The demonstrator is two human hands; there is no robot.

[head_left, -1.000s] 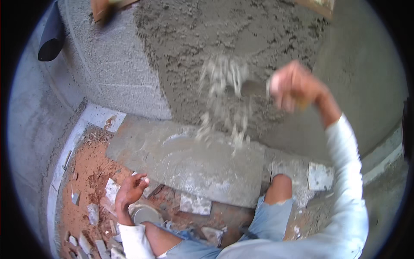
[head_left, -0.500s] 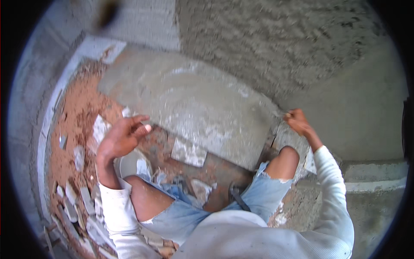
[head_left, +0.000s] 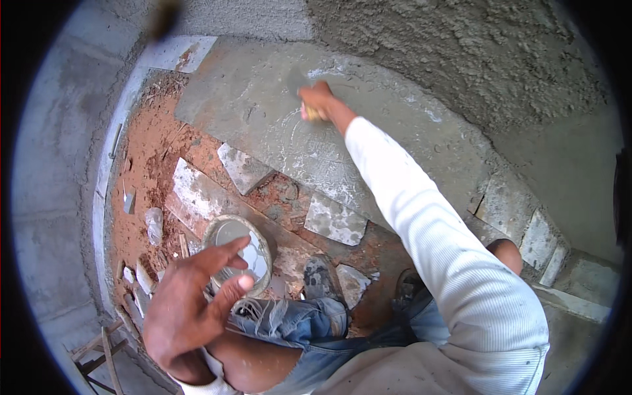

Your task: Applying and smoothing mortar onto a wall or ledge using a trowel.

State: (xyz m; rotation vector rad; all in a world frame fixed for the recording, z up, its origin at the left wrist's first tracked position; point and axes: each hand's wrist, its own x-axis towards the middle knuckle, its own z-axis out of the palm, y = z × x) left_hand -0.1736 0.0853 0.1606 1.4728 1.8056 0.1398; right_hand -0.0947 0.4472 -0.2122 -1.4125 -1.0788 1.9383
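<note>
My right hand (head_left: 320, 99) is stretched out over a smoothed grey cement surface (head_left: 388, 125). Its fingers are wrapped round the pale yellow and pink handle of a small trowel (head_left: 297, 81); the grey blade points away from me and is blurred. My left hand (head_left: 187, 306) is raised over my left knee, holding nothing, its fingers bent and apart. Just beyond those fingers stands a round bucket (head_left: 265, 245) with greyish water inside, partly hidden by the hand.
Broken slab pieces (head_left: 336, 219) lie between my feet and the cement. Reddish soil (head_left: 148, 178) with rubble spreads to the left, bounded by a pale curved edge (head_left: 105, 171). A rough plastered wall (head_left: 454, 52) rises at the far right. Wooden pieces (head_left: 108, 359) stand at lower left.
My right hand has swung from the right far out to the left over the cement, where the trowel now shows. My left hand has come nearer to me, and the bucket is more visible.
</note>
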